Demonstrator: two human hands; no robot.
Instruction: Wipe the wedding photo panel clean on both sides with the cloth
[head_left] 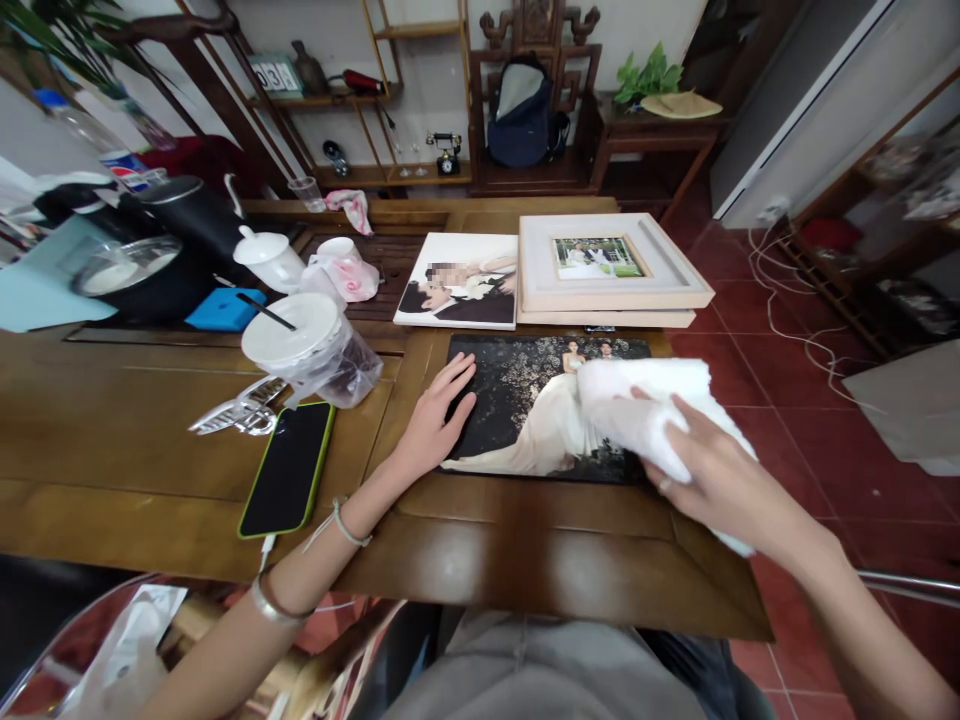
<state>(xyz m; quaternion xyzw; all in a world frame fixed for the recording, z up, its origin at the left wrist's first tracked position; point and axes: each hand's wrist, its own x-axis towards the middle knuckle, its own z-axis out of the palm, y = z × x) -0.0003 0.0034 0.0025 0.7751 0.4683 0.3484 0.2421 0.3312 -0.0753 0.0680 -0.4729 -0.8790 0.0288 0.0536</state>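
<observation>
While we are pinning the centre-frame photo print point(510, 390) with our open left hand point(439, 420), our right hand point(712, 475) is gripping a white cloth point(641, 395), risking scuffs from trapped grit.

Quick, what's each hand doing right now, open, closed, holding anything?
Left hand: open, flat on the dark photo print.
Right hand: closed on a white cloth.

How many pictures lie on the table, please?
3: a dark print partly under the white cloth, a canvas print behind it, a framed photo right of that. Another board may lie beneath the frame.
</observation>
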